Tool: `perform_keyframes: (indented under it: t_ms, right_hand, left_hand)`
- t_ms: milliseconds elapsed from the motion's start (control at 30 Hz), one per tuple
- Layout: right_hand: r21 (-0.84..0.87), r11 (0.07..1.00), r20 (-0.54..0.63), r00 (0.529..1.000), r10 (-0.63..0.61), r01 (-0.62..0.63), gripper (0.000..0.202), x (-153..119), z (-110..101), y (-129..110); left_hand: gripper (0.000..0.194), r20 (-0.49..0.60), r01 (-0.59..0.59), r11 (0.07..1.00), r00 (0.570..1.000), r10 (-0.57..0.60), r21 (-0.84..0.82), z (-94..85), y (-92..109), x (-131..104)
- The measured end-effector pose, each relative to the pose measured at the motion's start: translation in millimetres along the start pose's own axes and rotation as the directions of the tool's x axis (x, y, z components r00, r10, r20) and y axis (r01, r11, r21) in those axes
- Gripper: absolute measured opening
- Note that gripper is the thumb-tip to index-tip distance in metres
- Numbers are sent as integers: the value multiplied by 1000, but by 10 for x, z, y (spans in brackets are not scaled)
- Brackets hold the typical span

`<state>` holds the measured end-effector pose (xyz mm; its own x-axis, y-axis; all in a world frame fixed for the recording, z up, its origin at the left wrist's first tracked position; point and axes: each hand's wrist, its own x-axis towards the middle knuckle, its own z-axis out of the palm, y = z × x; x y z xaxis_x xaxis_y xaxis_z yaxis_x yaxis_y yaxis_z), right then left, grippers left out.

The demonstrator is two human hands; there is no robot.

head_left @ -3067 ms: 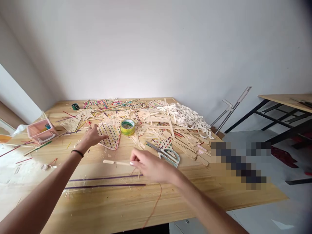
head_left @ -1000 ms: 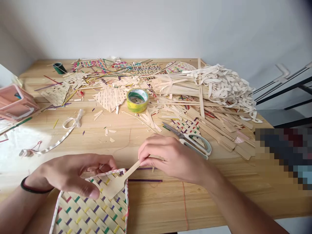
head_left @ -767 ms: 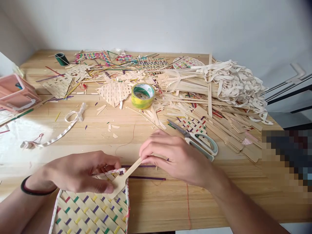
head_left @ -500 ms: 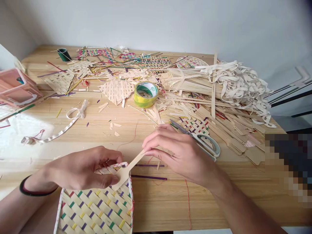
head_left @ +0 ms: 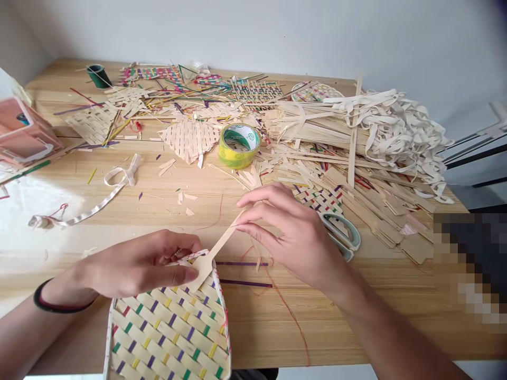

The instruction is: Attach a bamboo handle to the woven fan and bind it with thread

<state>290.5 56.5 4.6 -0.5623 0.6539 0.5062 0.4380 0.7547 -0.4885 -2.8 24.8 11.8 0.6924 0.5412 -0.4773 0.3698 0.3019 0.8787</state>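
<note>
A woven fan panel [head_left: 170, 327] of pale strips with coloured squares lies at the near edge of the wooden table [head_left: 253, 316]. My left hand [head_left: 138, 264] pinches the panel's top edge, thumb pressing the wide end of a flat wooden handle stick [head_left: 216, 252] against it. My right hand [head_left: 289, 232] holds the stick's narrow upper end between thumb and fingers. A thin red thread [head_left: 285, 306] trails from under my right hand toward the table's front edge.
Scissors [head_left: 340, 235] lie just right of my right hand. A yellow-green tape roll [head_left: 238, 144] stands mid-table among woven pieces and bamboo strips. A heap of pale ribbon strips [head_left: 388, 132] fills the back right. A pink box [head_left: 19, 137] sits far left; a green spool [head_left: 99, 76] is at the back left.
My left hand brought the woven panel from mid-table to the near edge. My right hand laid the wooden stick on its top edge and now holds it higher up.
</note>
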Motion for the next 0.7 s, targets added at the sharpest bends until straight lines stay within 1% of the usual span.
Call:
perform_keyframes:
  t_ms: [100,167,200,267,367,433,500,567,600,633,700]
  right_hand:
    - [-54,998,-93,995,38,-44,13,-4,-9,-8]
    - [-57,997,-143,988,52,-61,12,-6,-11,-14]
    - [-36,997,-149,987,57,-63,13,-8,-12,-17]
    - [38,998,-133,989,58,-53,15,-11,-13,-29]
    - [130,991,-90,995,42,-30,16,-15,-6,-71]
    - [166,986,-71,997,33,-21,16,-16,5,-113]
    - [247,968,-89,994,65,-41,14,-16,13,-147]
    - [404,909,-137,975,176,-107,12,-18,2,-143]
    - [499,855,-165,953,254,-142,10,-20,-16,-117]
    - [593,788,-187,924,334,-164,7,-23,-44,-71]
    - [739,655,-230,855,465,-158,6,-28,-127,82]
  left_hand:
    - [34,-6,-16,997,1000,16,-80,15,-22,20]
    - [37,-41,-32,990,999,26,-136,25,-16,28]
    - [37,-63,-37,985,998,27,-166,32,-6,30]
    - [38,-108,-41,975,994,17,-219,46,22,26]
    - [43,-149,-27,966,989,-12,-257,69,61,16]
    - [48,-164,-17,970,986,-24,-242,79,73,11]
    - [49,-170,-3,979,985,-32,-202,78,73,9]
    - [48,-165,0,988,986,-26,-155,66,68,7]
    - [47,-157,0,992,987,-20,-129,57,65,4]
    - [47,-147,4,995,989,-19,-101,47,63,1]
    - [47,-134,19,999,991,-25,-47,25,62,-10]
